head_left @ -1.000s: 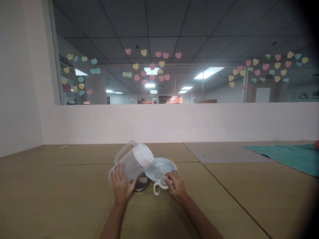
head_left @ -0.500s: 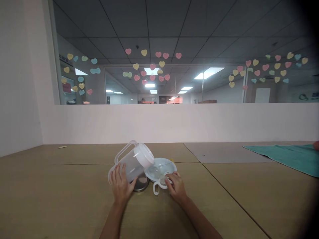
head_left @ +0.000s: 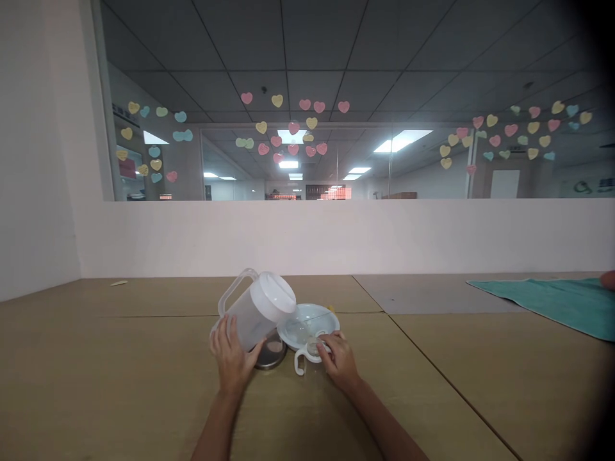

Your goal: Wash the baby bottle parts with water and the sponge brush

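Note:
A translucent pitcher (head_left: 246,320) with a white lid (head_left: 273,296) leans to the right, its handle (head_left: 236,289) on the upper left. My left hand (head_left: 233,358) grips it low on the side, thumb toward the right. My right hand (head_left: 341,362) pinches a small cup-like piece (head_left: 312,347) with a white rim and a hooked handle, at the near edge of a white bowl (head_left: 328,320). Something clear shows inside the bowl. A round, dark metal-rimmed disc (head_left: 270,358) lies between my hands, partly hidden by the pitcher.
A teal cloth (head_left: 552,301) lies at the far right, with part of another person's hand (head_left: 608,280) at its edge. A small pale scrap (head_left: 119,283) is at the back left. Behind the joined tabletops rises a white wall (head_left: 331,237) with a window above.
The pitcher's lid end has shifted slightly up and left, and more of the lid's top shows. My right hand and the small piece have barely moved.

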The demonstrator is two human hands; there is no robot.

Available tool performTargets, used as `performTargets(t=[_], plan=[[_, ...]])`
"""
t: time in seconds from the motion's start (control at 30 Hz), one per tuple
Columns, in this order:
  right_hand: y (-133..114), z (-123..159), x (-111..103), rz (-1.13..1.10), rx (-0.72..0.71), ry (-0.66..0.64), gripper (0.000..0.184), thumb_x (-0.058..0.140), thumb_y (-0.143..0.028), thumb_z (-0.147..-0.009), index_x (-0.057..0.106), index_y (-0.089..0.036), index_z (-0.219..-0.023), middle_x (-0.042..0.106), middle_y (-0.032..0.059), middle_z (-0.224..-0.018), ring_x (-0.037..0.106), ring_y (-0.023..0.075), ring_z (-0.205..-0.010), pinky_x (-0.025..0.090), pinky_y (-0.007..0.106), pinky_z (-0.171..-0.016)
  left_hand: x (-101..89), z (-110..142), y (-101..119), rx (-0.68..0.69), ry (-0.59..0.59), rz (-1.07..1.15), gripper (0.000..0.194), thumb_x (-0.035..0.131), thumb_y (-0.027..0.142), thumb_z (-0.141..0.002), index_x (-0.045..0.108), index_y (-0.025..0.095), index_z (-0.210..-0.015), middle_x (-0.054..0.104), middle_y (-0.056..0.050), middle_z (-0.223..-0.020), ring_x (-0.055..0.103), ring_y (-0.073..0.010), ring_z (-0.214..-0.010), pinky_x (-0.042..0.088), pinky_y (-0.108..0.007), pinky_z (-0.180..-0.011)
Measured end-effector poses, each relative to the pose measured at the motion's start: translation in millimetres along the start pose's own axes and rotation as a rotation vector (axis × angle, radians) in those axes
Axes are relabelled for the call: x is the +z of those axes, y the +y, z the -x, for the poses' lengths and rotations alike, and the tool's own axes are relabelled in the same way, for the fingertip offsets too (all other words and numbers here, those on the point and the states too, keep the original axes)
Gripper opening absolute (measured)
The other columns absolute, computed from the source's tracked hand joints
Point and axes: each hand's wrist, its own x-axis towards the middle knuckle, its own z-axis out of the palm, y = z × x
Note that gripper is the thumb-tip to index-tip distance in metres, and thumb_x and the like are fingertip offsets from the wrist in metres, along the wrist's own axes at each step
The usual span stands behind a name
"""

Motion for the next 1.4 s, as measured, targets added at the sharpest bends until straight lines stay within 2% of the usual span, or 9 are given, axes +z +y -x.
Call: performTargets(t=[0.13,0.27,0.53,0.67,0.8,0.93,1.07,1.2,1.4], plan=[[-1,0,0,-0.011,-0.009,-0.003,0.026,0.041,-0.032,-0.091,0.063,-0.019,-0.089,0.069,0.0064,-0.077,0.061,0.0190,-0.069,0.042,0.035,-0.076,-1.0,-1,2,-0.056,0.042,0.043,0.099,0.065,0.061,-0.069,0.023,0.007,-0.140,0.040,-0.025,-0.134,0.037,-0.0372,-0.124,0.031,-0.051,-0.102],[0,1,1,-0.012,-0.005,-0.006,0.027,0.041,-0.033,-0.091,0.063,-0.019,-0.089,0.069,0.0064,-0.077,0.061,0.0186,-0.069,0.042,0.035,-0.077,-4.2,-1,6,-0.054,0.077,0.022,0.101,0.066,0.060,-0.068,0.020,0.007,-0.141,0.039,-0.026,-0.134,0.036,-0.0389,-0.125,0.027,-0.055,-0.103],[2,0,3,-0.004,-0.055,0.048,0.027,0.041,-0.032,-0.091,0.063,-0.016,-0.089,0.068,0.0069,-0.075,0.061,0.0178,-0.069,0.041,0.033,-0.075,-4.7,3,6,0.217,0.125,0.030,0.089,0.067,0.044,-0.074,0.016,0.015,-0.141,0.030,-0.025,-0.142,0.033,-0.0360,-0.130,0.025,-0.056,-0.104],[0,-1,3,-0.008,-0.059,0.050,0.025,0.042,-0.031,-0.091,0.062,-0.017,-0.088,0.068,0.0058,-0.074,0.061,0.0172,-0.067,0.041,0.032,-0.076,-4.2,5,5,0.277,0.081,0.036,0.086,0.067,0.038,-0.076,0.015,0.019,-0.142,0.029,-0.022,-0.144,0.031,-0.0345,-0.133,0.022,-0.056,-0.106],[0,0,3,-0.022,-0.047,0.033,0.026,0.040,-0.031,-0.092,0.062,-0.017,-0.088,0.068,0.0056,-0.074,0.060,0.0167,-0.066,0.040,0.033,-0.077,-3.1,7,4,0.267,0.055,0.043,0.084,0.065,0.035,-0.077,0.014,0.022,-0.142,0.027,-0.020,-0.146,0.029,-0.0323,-0.135,0.020,-0.054,-0.108],[0,1,4,-0.002,-0.038,0.019,0.027,0.040,-0.032,-0.092,0.062,-0.016,-0.088,0.068,0.0067,-0.075,0.060,0.0174,-0.068,0.039,0.033,-0.077,-1.1,8,7,0.136,0.045,0.056,0.086,0.065,0.042,-0.077,0.014,0.018,-0.141,0.029,-0.022,-0.145,0.029,-0.0335,-0.135,0.019,-0.054,-0.108],[-2,-1,2,0.015,-0.037,0.016,0.027,0.040,-0.032,-0.092,0.062,-0.017,-0.089,0.068,0.0067,-0.076,0.060,0.0173,-0.069,0.039,0.032,-0.077,-0.9,3,14,-0.147,0.030,0.050,0.093,0.062,0.054,-0.074,0.014,0.009,-0.141,0.033,-0.026,-0.140,0.032,-0.0370,-0.132,0.019,-0.057,-0.107],[-3,-2,0,0.016,-0.040,0.011,0.028,0.039,-0.032,-0.092,0.062,-0.017,-0.088,0.067,0.0060,-0.074,0.059,0.0167,-0.067,0.039,0.032,-0.076,-1.6,0,13,-0.389,0.040,0.025,0.098,0.058,0.061,-0.074,0.015,0.004,-0.140,0.035,-0.029,-0.138,0.034,-0.0413,-0.128,0.025,-0.058,-0.105],[0,-1,2,0.023,-0.039,0.020,0.028,0.039,-0.032,-0.092,0.062,-0.017,-0.088,0.067,0.0063,-0.075,0.059,0.0169,-0.068,0.039,0.032,-0.076,-1.7,0,1,-0.514,0.051,-0.055,0.097,0.055,0.064,-0.075,0.012,0.007,-0.141,0.033,-0.029,-0.140,0.035,-0.0443,-0.127,0.031,-0.061,-0.100]])
